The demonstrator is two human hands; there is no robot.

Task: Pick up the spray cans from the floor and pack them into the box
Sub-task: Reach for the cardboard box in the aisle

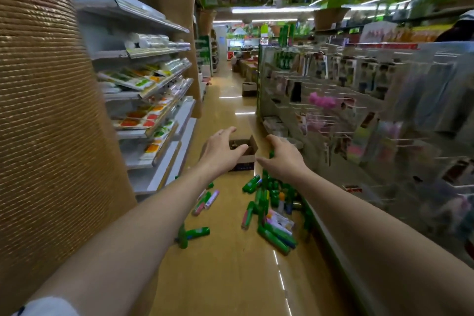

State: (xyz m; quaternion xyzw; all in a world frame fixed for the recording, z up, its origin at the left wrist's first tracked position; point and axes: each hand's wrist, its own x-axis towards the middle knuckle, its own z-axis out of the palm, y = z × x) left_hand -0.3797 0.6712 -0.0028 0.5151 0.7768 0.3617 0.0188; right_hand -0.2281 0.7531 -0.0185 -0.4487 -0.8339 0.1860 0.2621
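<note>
Left hand point(222, 150) grip wide, fingers spread over the open box point(246, 151) at 12 o'clock; right hand point(279, 159) grip curled (contents unclear); green spray cans point(272, 202) scattered on floor point(230, 264), 5 o'clock of box

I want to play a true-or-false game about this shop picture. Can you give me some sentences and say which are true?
1. Green spray cans lie scattered on the shiny tan floor. True.
2. The open brown cardboard box sits on a shelf. False: it stands on the floor, beyond the hands.
3. The right hand holds a green can. True: its fingers curl round one.
4. The left hand holds a pink can. False: it is spread open and holds nothing.
5. Every can on the floor is green. False: a few pink ones lie there too.
</note>
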